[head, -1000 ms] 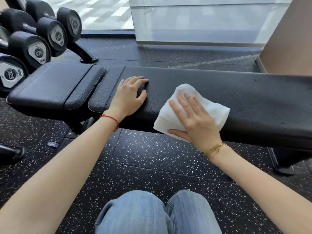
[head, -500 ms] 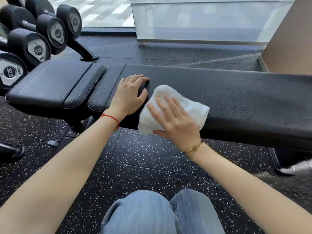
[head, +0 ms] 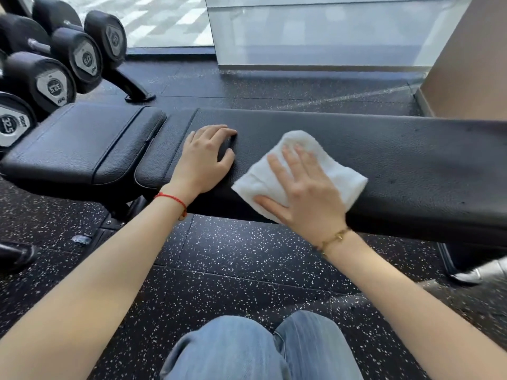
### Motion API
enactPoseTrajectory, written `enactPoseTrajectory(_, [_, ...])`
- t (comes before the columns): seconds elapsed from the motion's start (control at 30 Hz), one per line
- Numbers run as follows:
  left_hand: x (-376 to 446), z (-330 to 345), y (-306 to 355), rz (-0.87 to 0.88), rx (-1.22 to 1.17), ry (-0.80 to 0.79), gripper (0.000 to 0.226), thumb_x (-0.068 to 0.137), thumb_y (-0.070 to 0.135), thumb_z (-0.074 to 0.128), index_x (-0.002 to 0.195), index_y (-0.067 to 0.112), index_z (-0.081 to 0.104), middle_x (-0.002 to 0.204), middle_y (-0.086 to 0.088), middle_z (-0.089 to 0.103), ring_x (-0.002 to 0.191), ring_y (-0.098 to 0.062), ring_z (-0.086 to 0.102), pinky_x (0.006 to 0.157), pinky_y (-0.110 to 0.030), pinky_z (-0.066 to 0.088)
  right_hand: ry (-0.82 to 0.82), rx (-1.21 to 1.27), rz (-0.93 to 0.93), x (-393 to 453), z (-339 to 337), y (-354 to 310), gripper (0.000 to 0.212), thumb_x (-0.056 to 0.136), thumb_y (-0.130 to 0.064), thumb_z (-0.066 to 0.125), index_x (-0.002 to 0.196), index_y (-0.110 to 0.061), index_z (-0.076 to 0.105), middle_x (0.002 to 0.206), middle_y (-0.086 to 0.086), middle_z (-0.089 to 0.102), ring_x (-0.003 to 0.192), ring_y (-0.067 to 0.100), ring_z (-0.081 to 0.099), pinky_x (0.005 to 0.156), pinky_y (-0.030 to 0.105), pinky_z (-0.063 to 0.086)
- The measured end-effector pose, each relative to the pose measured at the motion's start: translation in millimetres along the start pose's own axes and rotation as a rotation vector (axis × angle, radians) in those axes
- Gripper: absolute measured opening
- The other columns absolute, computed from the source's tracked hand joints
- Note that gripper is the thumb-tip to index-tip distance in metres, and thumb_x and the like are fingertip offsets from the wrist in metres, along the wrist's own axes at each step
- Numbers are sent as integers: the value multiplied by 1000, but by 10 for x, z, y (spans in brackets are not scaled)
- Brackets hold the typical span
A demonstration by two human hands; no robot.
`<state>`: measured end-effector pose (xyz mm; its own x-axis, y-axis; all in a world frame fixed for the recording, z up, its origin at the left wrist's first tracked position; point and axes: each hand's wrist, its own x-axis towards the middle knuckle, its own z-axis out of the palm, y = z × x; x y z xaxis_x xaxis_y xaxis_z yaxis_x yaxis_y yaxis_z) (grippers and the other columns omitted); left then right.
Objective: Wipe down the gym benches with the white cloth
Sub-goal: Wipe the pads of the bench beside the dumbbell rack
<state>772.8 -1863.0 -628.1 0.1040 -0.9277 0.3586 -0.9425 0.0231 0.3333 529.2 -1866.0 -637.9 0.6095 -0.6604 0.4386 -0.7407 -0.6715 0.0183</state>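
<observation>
A black padded gym bench runs across the view, with its separate seat pad at the left. The folded white cloth lies on the long pad near its front edge. My right hand lies flat on the cloth with straight, spread fingers and presses it onto the pad. Just left of the cloth, my left hand rests on the pad near the gap to the seat, fingertips bent down onto the leather, holding nothing.
A rack of black dumbbells stands close at the left, its foot behind the seat pad. A glass panel and a tan wall lie beyond the bench. My jeans-clad knees are below, over speckled black floor.
My right hand slid the cloth left along the pad toward my left hand, then back a little to the right. My left hand stayed in place.
</observation>
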Motion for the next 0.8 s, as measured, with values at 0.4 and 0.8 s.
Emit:
enactPoseTrajectory(0.4, [-25,-18,67,-7,13,0,48,86,36,40,129,23,56,138,1,54,134,-20,42,116,-55,25,-344,83,250,670,-146,684,65,101,-53,27,154,-15,20,161,15,14,149,28,1,119,39,-8])
enactPoseTrajectory(0.8, [-29,-29,45,4,14,7,49,86,40,39,129,25,57,138,2,55,133,-20,44,113,-53,29,-333,86,186,311,-174,1075,80,92,-64,11,156,-17,15,164,10,6,151,24,-5,116,28,-21])
